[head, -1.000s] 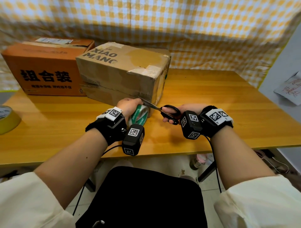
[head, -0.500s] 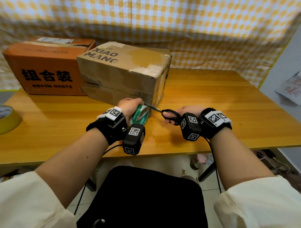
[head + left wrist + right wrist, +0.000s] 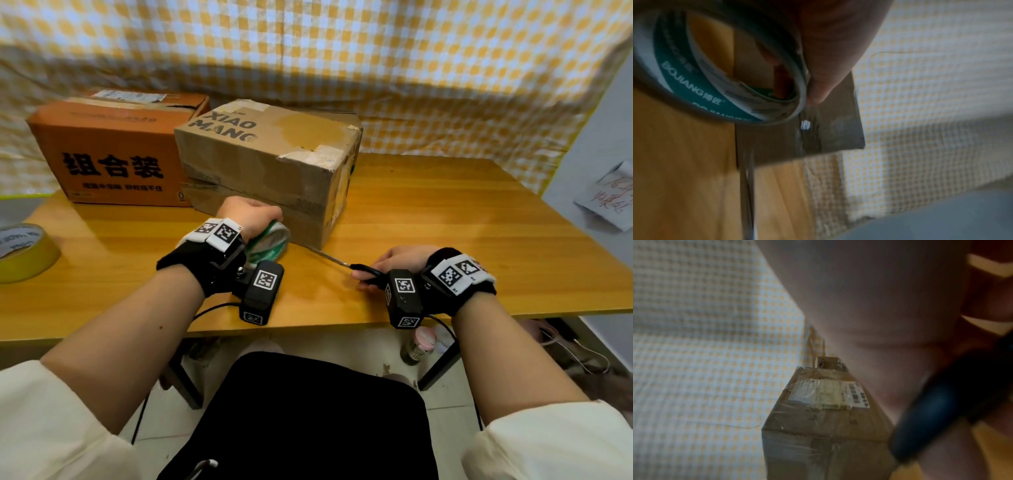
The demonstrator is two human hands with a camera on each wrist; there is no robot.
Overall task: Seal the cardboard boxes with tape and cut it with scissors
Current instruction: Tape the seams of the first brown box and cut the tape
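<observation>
My right hand (image 3: 399, 262) has pulled the scissors (image 3: 346, 264) back from the brown box (image 3: 270, 164); their blades, which were up at the tape roll (image 3: 270, 240), now lie low over the table (image 3: 445, 219), closed and pointing at the box's near corner. Its fingers are curled through the black handles. My left hand (image 3: 248, 217) still grips the roll against the box's front face, fingers through the core. The roll's green liner reads "BOJIANG". The box top reads "XIAO MANG"; a shipping label with a barcode sits on its end. Left of the box stands an orange box (image 3: 113, 150) with bold Chinese characters, and further left a yellow tape roll (image 3: 24, 253).
</observation>
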